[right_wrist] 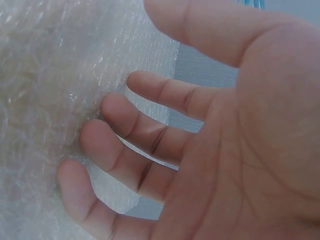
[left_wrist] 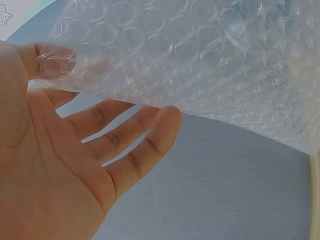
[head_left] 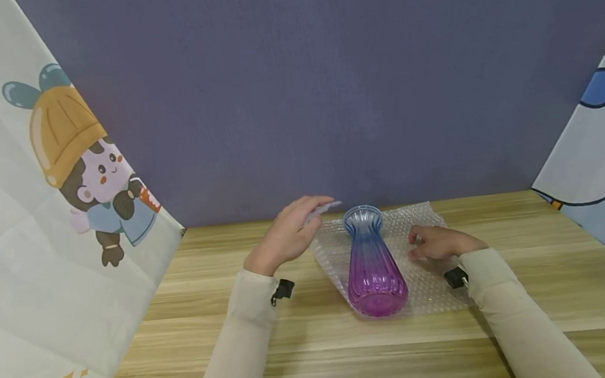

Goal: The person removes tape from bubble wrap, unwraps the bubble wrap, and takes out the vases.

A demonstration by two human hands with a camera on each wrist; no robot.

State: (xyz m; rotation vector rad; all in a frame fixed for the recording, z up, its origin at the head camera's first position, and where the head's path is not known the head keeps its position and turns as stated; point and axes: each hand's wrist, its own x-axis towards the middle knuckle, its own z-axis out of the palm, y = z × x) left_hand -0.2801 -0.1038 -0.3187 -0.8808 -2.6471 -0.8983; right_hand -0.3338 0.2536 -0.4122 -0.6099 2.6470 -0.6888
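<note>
A ribbed glass vase (head_left: pixel 374 267), blue at the neck and purple-pink at the base, lies on its side on a sheet of bubble wrap (head_left: pixel 418 215), its mouth towards the back wall. Left of the vase's mouth, my left hand (head_left: pixel 292 232) pinches a raised edge of the sheet. In the left wrist view, the thumb lies behind the clear bubble wrap (left_wrist: pixel 190 55) and the fingers are on its other side. Right of the vase, my right hand (head_left: pixel 442 241) is over the sheet with loosely bent fingers, holding nothing. Its fingertips are close to the bubble wrap (right_wrist: pixel 50 60); contact is unclear.
The sheet lies on a wood-grain table (head_left: pixel 186 343). A dark blue-grey wall (head_left: pixel 294 93) rises at its back edge. Pale printed cloths flank it, one with a cartoon figure (head_left: pixel 101 176) on the left. Black wrist cameras (head_left: pixel 283 290) sit by the cuffs.
</note>
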